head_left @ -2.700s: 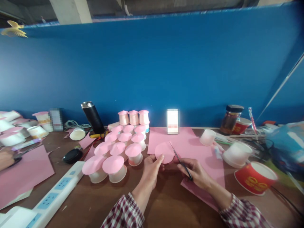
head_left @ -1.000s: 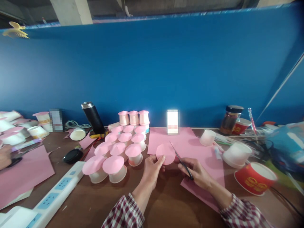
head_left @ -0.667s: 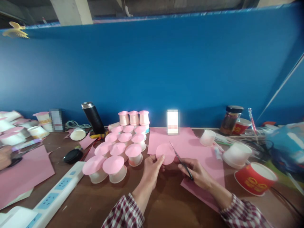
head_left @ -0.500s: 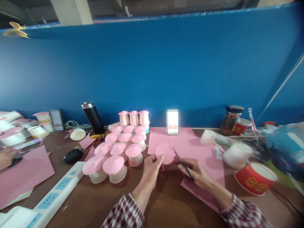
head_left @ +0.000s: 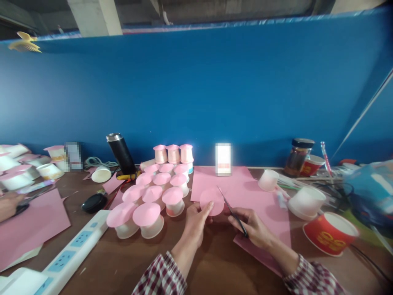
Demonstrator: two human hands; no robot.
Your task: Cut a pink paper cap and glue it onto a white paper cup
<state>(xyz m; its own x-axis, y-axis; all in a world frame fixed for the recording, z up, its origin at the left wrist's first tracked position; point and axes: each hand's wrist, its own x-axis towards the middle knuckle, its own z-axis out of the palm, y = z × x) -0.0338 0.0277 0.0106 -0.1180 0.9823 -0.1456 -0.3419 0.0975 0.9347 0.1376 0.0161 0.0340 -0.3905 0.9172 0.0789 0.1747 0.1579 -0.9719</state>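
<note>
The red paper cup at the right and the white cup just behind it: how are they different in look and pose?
The red paper cup is red with yellow print outside, while the white cup is plain white. The red paper cup is tilted with its open mouth up and toward the camera; the white cup seems to lie tipped, its pose less clear. The red paper cup is nearer the table's front edge. Both are tapered cups, untouched by either hand.

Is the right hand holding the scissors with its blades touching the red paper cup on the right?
No, the right hand holds the black-handled scissors with blades at the round pink paper disc, well apart from the red paper cup.
</note>
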